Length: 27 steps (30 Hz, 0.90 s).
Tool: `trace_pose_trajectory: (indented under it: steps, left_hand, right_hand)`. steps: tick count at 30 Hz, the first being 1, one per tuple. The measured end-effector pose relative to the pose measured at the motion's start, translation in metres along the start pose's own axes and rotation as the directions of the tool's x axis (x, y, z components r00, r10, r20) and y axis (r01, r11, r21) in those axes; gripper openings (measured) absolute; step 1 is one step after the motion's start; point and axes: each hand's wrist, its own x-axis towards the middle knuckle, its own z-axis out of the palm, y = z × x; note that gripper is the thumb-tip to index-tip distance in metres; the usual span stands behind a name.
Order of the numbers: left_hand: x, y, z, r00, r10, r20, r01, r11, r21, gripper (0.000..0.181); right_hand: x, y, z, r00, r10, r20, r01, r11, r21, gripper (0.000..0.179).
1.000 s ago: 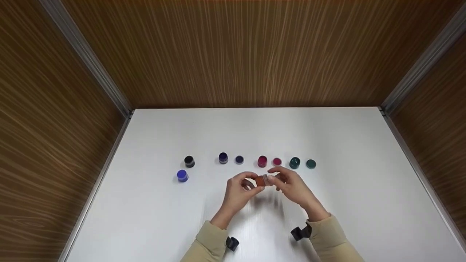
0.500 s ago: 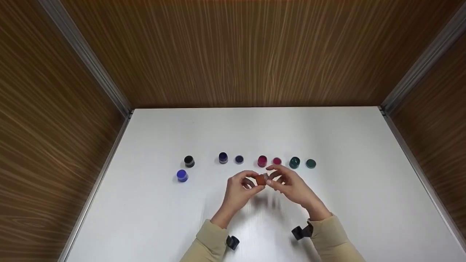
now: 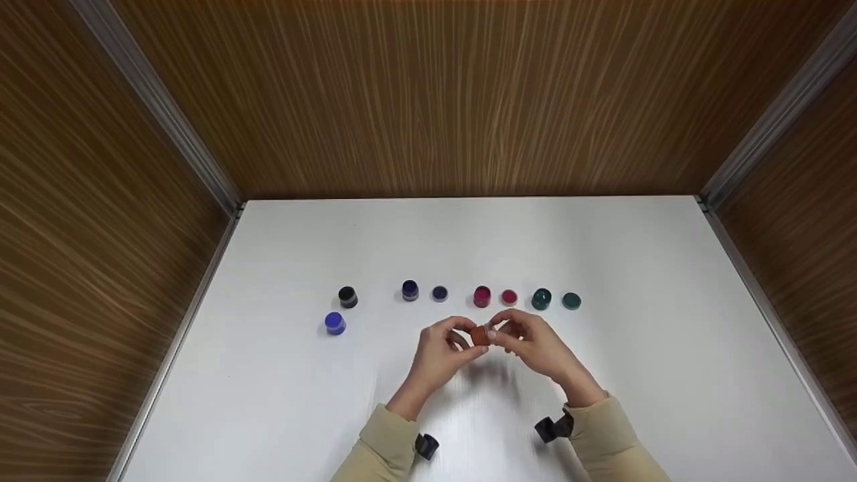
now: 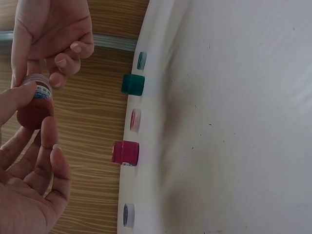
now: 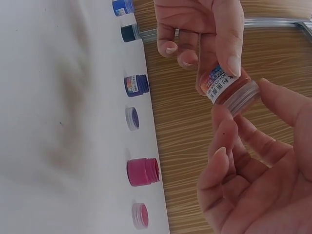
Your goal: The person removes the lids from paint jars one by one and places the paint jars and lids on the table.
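An orange-brown paint jar (image 3: 479, 335) is held tilted on its side above the table, its clear ridged lid (image 5: 241, 99) toward the right. My left hand (image 3: 438, 351) grips the jar's body between thumb and fingers; a printed label (image 5: 219, 84) shows beside the thumb in the right wrist view. With thumb and fingertips, my right hand (image 3: 535, 341) pinches the lid's rim. The lid sits on the jar's mouth; how tightly, I cannot tell.
Beyond the hands stand uncapped jars of dark violet (image 3: 410, 290), crimson (image 3: 482, 296) and green (image 3: 541, 299) paint, each with a lid to its right. Black (image 3: 348, 297) and blue (image 3: 335, 323) jars stand at left. Wood-grain panels (image 3: 469, 100) border the white table (image 3: 281, 402).
The right fingers have shifted their hold around the lid, dipping slightly over the last half second. The left hand keeps the jar in nearly the same place. The jars on the table stay put.
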Motion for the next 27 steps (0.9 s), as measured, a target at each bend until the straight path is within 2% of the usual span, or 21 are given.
trace_pose_trajectory:
  steps: [2, 6, 11, 13, 20, 24, 27]
  left_hand:
    - [0.0, -0.001, -0.001, 1.0, -0.002, 0.024, 0.002, 1.0, 0.008, 0.033]
    - [0.001, -0.003, -0.001, 0.997, 0.009, 0.071, -0.011, 1.0, 0.018, 0.031]
    - [0.001, -0.004, -0.001, 0.995, 0.009, 0.095, -0.011, 1.0, 0.028, 0.026]
    - [0.001, -0.004, -0.002, 0.995, 0.002, 0.096, -0.005, 1.0, 0.03, 0.026]
    - [0.001, -0.005, -0.001, 0.996, 0.007, 0.093, -0.011, 0.999, 0.036, 0.027]
    - [0.001, -0.005, -0.001, 0.995, 0.014, 0.104, -0.017, 0.999, 0.03, 0.026]
    - [0.001, -0.004, -0.002, 0.994, -0.004, 0.111, 0.002, 1.0, 0.021, 0.025]
  right_hand:
    - [0.0, 0.003, 0.0, 1.0, -0.009, 0.01, 0.01, 1.0, -0.014, 0.022]
    - [0.001, 0.021, 0.0, 0.999, -0.038, 0.026, 0.039, 0.999, -0.016, 0.025]
    - [0.003, 0.036, -0.003, 0.996, -0.068, 0.049, 0.067, 0.998, 0.022, 0.025]
    - [0.0, 0.028, -0.005, 0.996, -0.072, 0.059, 0.07, 0.997, 0.032, 0.025]
    - [-0.002, 0.025, -0.007, 0.994, -0.084, 0.071, 0.08, 0.995, 0.059, 0.026]
    - [-0.006, 0.008, -0.012, 0.991, -0.102, 0.089, 0.095, 0.993, 0.074, 0.026]
    - [-0.007, 0.004, -0.015, 0.991, -0.101, 0.087, 0.095, 0.993, 0.073, 0.026]
